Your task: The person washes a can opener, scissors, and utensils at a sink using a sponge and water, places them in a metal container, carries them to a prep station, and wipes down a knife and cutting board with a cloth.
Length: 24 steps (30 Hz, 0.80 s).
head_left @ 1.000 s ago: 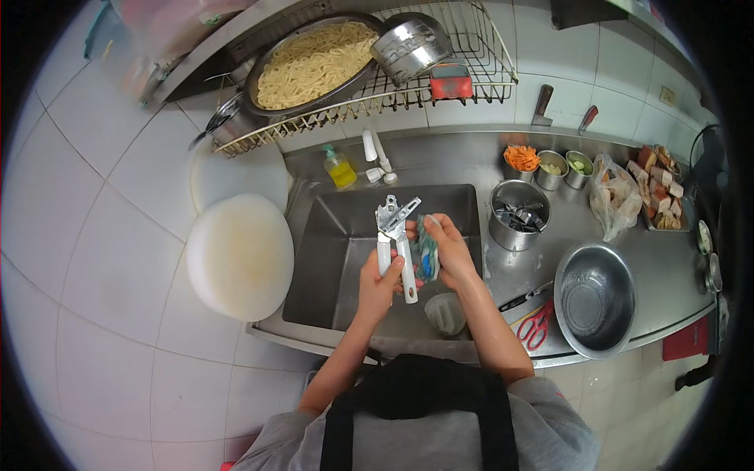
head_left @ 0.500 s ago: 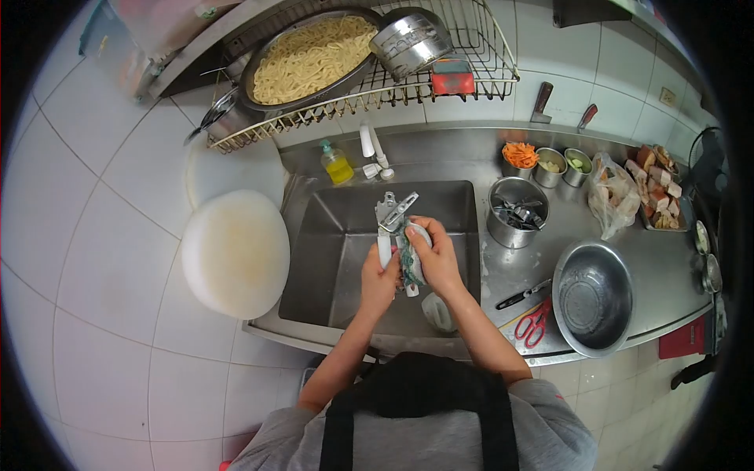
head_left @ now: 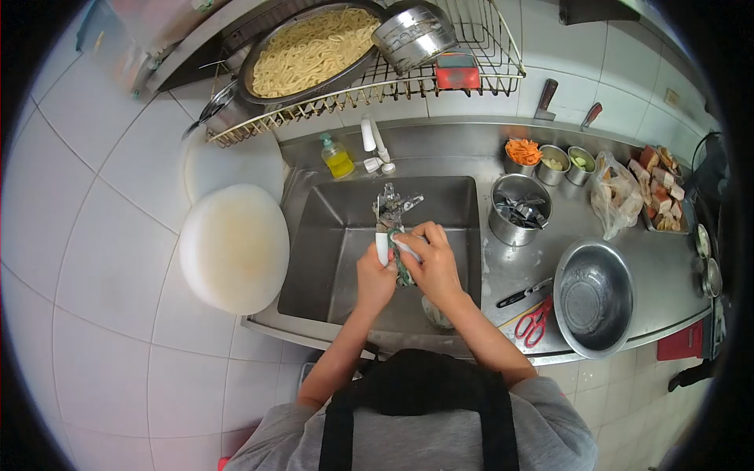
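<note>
Where the hands (head_left: 377,279) nearly meet, the can opener (head_left: 388,217) juts forward.

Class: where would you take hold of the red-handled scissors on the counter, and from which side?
Probably grip the scissors by their red loops, coming from the counter's front edge: the loops face that edge, while the steel bowl crowds their right side.

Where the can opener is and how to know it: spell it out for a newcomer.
Start at the steel sink in front of the white faucet. Over it, the left hand holds the can opener, metal head pointing toward the faucet. Its white handle and shiny metal head set it apart from the green scrubber in the right hand.
</note>
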Each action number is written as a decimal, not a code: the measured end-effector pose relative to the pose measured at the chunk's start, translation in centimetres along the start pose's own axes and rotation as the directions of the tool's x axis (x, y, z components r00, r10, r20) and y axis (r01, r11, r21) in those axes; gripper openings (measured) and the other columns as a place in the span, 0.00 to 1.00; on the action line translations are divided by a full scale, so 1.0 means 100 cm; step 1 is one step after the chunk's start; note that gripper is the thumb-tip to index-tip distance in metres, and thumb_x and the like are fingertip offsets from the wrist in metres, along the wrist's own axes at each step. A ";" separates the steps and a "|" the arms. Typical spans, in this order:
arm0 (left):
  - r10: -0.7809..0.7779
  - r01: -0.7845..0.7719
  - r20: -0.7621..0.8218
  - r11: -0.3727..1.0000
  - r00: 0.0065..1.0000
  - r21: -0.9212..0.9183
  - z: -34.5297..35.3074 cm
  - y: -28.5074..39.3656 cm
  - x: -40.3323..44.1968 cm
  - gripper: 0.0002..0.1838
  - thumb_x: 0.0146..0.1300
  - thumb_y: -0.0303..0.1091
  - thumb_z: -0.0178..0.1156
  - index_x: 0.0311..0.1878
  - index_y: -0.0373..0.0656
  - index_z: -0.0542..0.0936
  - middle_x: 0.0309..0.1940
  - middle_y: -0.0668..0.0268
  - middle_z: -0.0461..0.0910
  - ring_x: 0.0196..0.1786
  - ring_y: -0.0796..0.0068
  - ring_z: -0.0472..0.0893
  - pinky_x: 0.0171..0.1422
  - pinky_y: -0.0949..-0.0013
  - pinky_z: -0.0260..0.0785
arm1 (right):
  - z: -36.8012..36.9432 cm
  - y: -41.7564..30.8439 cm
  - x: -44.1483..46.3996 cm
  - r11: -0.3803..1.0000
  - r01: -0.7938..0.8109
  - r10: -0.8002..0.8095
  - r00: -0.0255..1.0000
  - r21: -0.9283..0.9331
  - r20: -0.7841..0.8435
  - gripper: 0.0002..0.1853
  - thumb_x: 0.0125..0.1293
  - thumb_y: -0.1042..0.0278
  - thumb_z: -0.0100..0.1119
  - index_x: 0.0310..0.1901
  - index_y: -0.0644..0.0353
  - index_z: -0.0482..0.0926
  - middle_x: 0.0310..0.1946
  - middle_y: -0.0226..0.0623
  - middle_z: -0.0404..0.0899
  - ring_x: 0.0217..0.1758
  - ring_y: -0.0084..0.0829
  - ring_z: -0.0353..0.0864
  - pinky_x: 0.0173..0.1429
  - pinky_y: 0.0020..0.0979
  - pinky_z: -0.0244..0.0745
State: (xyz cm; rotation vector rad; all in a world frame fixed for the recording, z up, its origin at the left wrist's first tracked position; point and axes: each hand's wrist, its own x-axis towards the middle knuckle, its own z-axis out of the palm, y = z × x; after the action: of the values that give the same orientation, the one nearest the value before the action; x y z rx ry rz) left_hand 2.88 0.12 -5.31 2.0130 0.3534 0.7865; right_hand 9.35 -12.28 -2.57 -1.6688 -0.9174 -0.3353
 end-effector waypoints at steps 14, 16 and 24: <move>-0.126 0.142 0.110 0.979 0.986 -0.144 -0.004 -0.008 -0.007 0.08 0.66 0.26 0.53 0.46 0.37 0.77 0.37 0.65 0.81 0.36 0.77 0.79 0.42 0.69 0.72 | 0.001 0.006 -0.008 0.991 0.127 -0.128 0.991 0.035 0.040 0.18 0.54 0.77 0.65 0.49 0.56 0.84 0.36 0.37 0.74 0.40 0.39 0.74 0.47 0.35 0.71; -0.257 0.301 0.222 0.933 0.941 -0.196 -0.012 0.001 -0.008 0.09 0.66 0.25 0.52 0.47 0.38 0.77 0.39 0.67 0.81 0.39 0.79 0.79 0.43 0.71 0.72 | 0.000 0.003 -0.007 0.995 0.080 -0.082 0.996 0.064 0.028 0.19 0.53 0.76 0.66 0.49 0.56 0.83 0.37 0.37 0.74 0.43 0.40 0.74 0.49 0.37 0.70; -0.045 0.065 0.134 0.987 0.990 -0.147 -0.005 0.013 -0.005 0.09 0.63 0.24 0.53 0.45 0.35 0.77 0.35 0.60 0.82 0.40 0.75 0.80 0.45 0.68 0.72 | 0.007 -0.004 0.006 0.983 0.181 -0.181 0.983 -0.014 -0.004 0.17 0.54 0.75 0.65 0.48 0.58 0.83 0.41 0.38 0.76 0.45 0.40 0.74 0.50 0.38 0.69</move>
State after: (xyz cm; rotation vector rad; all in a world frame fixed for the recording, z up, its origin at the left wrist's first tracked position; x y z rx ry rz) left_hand 2.11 -0.56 -4.25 1.8930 0.2643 0.6246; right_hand 9.25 -11.35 -2.11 -1.5997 -1.0675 -0.4701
